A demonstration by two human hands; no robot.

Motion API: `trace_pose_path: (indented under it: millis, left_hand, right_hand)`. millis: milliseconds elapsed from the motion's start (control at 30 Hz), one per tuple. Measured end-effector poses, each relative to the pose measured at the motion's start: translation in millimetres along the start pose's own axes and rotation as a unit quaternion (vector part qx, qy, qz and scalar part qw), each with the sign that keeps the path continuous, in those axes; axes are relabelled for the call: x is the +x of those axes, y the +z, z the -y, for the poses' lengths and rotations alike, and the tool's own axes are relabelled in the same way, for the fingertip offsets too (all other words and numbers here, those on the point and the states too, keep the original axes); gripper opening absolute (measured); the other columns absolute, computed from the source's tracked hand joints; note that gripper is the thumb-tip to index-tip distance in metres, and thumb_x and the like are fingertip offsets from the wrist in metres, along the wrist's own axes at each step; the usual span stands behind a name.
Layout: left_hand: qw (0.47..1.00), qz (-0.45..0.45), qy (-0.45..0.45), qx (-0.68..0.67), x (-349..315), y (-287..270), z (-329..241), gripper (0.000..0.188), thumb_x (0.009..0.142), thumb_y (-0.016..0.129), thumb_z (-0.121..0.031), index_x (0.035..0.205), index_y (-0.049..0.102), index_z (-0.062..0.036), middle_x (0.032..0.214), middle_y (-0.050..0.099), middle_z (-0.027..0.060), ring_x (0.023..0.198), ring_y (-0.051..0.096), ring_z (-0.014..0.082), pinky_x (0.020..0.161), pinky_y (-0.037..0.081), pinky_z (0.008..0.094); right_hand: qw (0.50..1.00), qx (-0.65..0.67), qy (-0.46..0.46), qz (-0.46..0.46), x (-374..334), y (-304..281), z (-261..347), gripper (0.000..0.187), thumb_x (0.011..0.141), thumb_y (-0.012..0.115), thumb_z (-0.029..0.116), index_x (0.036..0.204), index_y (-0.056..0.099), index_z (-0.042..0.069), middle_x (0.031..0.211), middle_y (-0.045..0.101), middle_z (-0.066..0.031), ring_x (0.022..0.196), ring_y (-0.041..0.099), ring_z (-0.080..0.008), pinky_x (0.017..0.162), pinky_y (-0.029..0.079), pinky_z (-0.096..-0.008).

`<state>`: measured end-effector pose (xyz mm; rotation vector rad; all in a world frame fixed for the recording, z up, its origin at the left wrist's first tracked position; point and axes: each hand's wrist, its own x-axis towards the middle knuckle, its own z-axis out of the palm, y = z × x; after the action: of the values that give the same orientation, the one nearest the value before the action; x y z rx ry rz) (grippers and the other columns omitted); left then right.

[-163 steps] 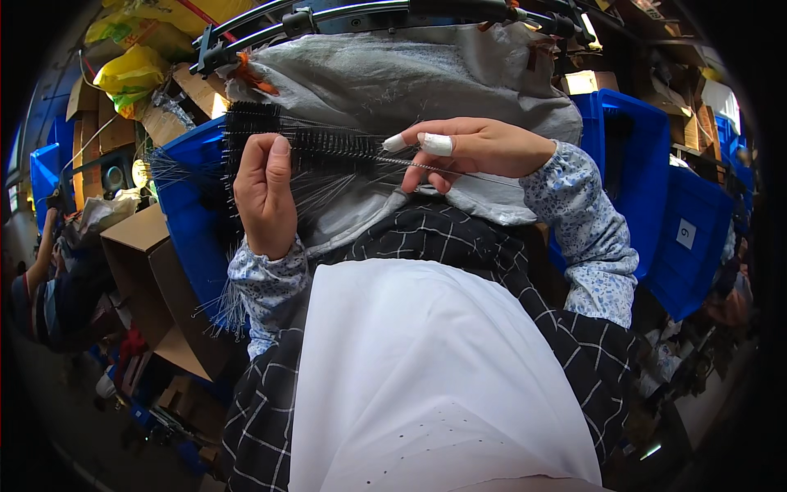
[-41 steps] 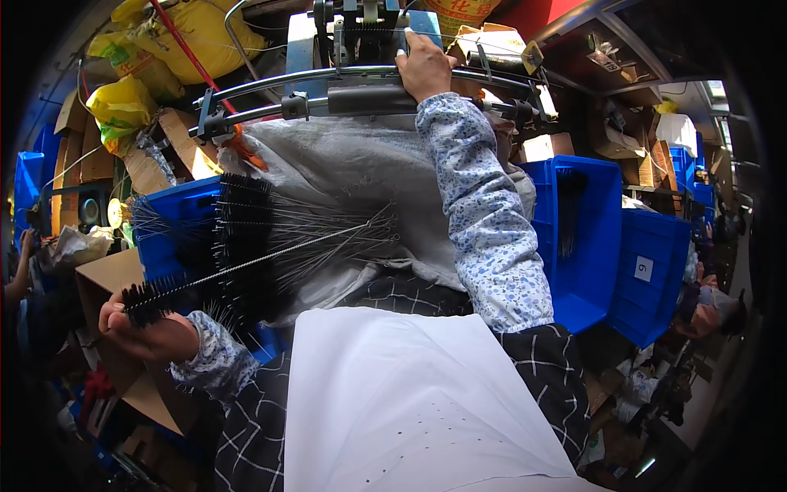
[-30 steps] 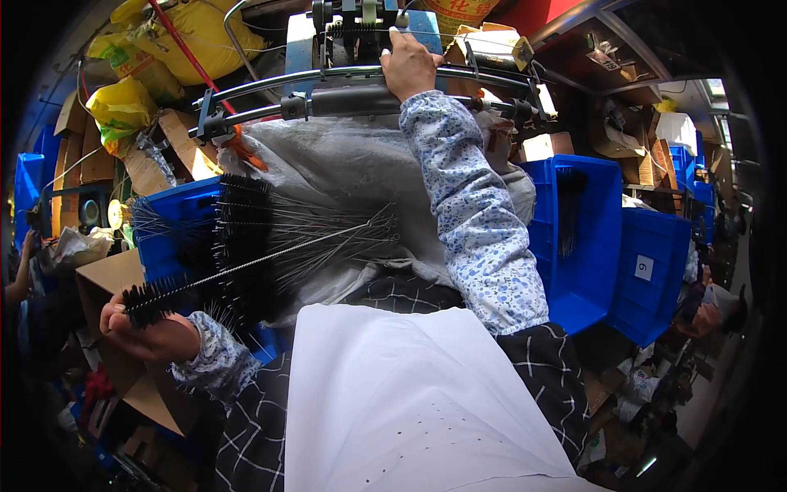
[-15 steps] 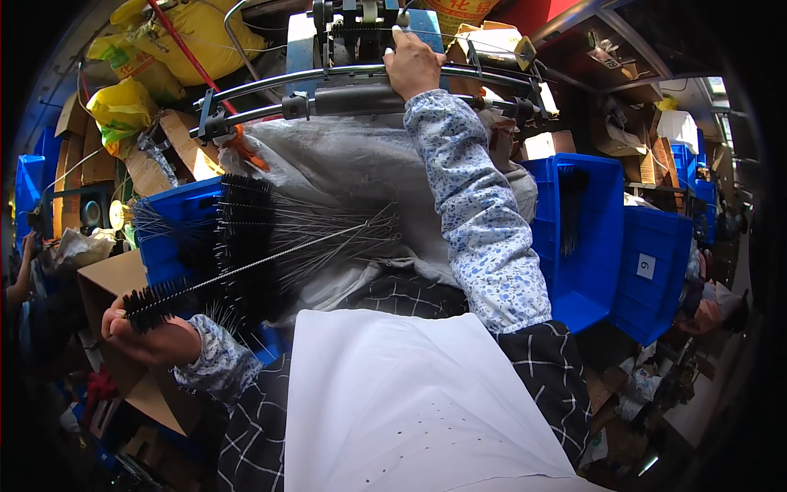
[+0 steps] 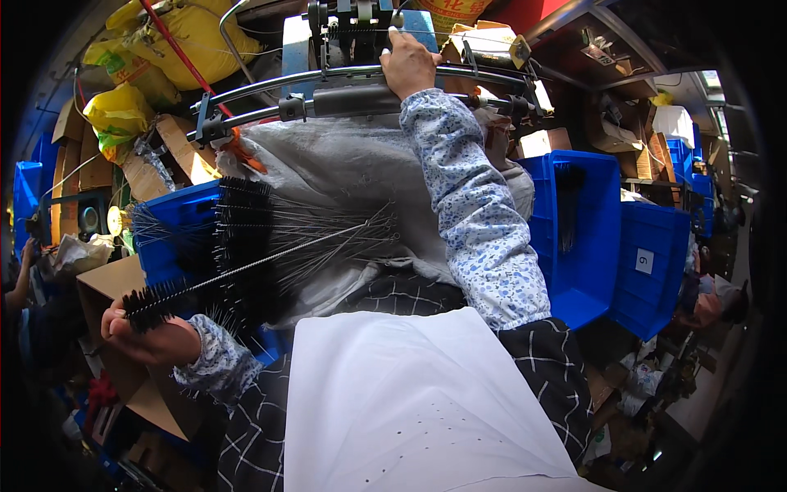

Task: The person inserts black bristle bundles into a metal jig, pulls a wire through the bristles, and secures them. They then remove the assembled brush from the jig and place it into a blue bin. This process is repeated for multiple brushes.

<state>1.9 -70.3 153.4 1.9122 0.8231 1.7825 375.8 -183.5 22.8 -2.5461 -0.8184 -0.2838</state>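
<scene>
My left hand [image 5: 152, 338] is closed round the bristled end of a black tube brush [image 5: 156, 303]. The brush's twisted wire stem [image 5: 279, 256] slants up to the right, over a pile of similar black brushes [image 5: 246, 217] with thin wire stems. At the top, my right hand [image 5: 410, 64] rests over the metal rails [image 5: 344, 75] of a machine [image 5: 351, 33]. Its index finger stretches toward the machine head, with the thumb apart. A thin wire runs by the fingertip; the other fingers are partly hidden.
A whitish woven sack [image 5: 352, 152] lies under the rails and brush stems. Blue crates stand at the left [image 5: 176, 197] and right [image 5: 586, 279], the right one with a few dark brushes inside. An open cardboard box [image 5: 123, 283] is beside my left hand. Yellow bags [image 5: 197, 41] fill the upper left.
The whole view has shifted very slightly. Both hands, the brush and the machine keep their places relative to one another.
</scene>
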Motion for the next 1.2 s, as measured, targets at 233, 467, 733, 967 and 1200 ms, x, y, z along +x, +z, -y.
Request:
trace_pose_path:
  millis: [233, 467, 733, 967, 1200]
  left_hand:
    - [0.998, 0.011, 0.015, 0.057, -3, 1, 0, 0.030, 0.091, 0.037, -0.027, 0.082, 0.044, 0.0003, 0.072, 0.045, 0.0073, 0.060, 0.046, 0.0108, 0.049, 0.041, 0.0206]
    - [1.000, 0.011, -0.009, -0.005, -4, 3, -1, 0.028, 0.091, 0.037, -0.026, 0.081, 0.044, -0.0001, 0.072, 0.045, 0.0069, 0.060, 0.045, 0.0109, 0.049, 0.041, 0.0211]
    - [1.000, 0.019, -0.007, 0.022, -9, 6, 3, 0.028, 0.091, 0.036, -0.025, 0.082, 0.044, 0.0006, 0.073, 0.045, 0.0074, 0.060, 0.046, 0.0115, 0.049, 0.041, 0.0210]
    - [0.999, 0.024, -0.028, -0.010, -9, 7, 0, 0.029, 0.091, 0.036, -0.027, 0.083, 0.043, 0.0005, 0.072, 0.045, 0.0075, 0.059, 0.046, 0.0115, 0.049, 0.041, 0.0211]
    - [0.986, 0.051, -0.120, -0.101, -23, 22, -7, 0.028, 0.090, 0.040, -0.028, 0.082, 0.042, -0.0006, 0.075, 0.046, 0.0068, 0.066, 0.049, 0.0124, 0.056, 0.043, 0.0213]
  right_hand:
    - [1.000, -0.003, 0.006, 0.008, 0, 8, 12, 0.039, 0.073, 0.056, 0.019, 0.110, 0.052, 0.008, 0.102, 0.057, -0.0084, 0.090, 0.056, -0.0247, 0.074, 0.036, -0.0438]
    - [1.000, -0.001, -0.002, 0.013, -1, -3, -10, 0.040, 0.074, 0.055, 0.020, 0.111, 0.052, 0.007, 0.102, 0.056, -0.0091, 0.092, 0.055, -0.0261, 0.076, 0.036, -0.0440]
    - [1.000, -0.007, -0.004, -0.008, 0, -16, -49, 0.040, 0.075, 0.054, 0.023, 0.112, 0.052, 0.008, 0.103, 0.056, -0.0105, 0.093, 0.054, -0.0270, 0.076, 0.038, -0.0447]
    - [1.000, -0.001, -0.006, -0.004, 2, -8, -29, 0.040, 0.074, 0.055, 0.022, 0.111, 0.053, 0.008, 0.101, 0.057, -0.0093, 0.091, 0.056, -0.0269, 0.075, 0.038, -0.0453]
    - [1.000, -0.002, 0.003, 0.014, 0, -4, 2, 0.041, 0.074, 0.054, 0.020, 0.113, 0.050, 0.008, 0.101, 0.057, -0.0083, 0.090, 0.056, -0.0275, 0.078, 0.036, -0.0477]
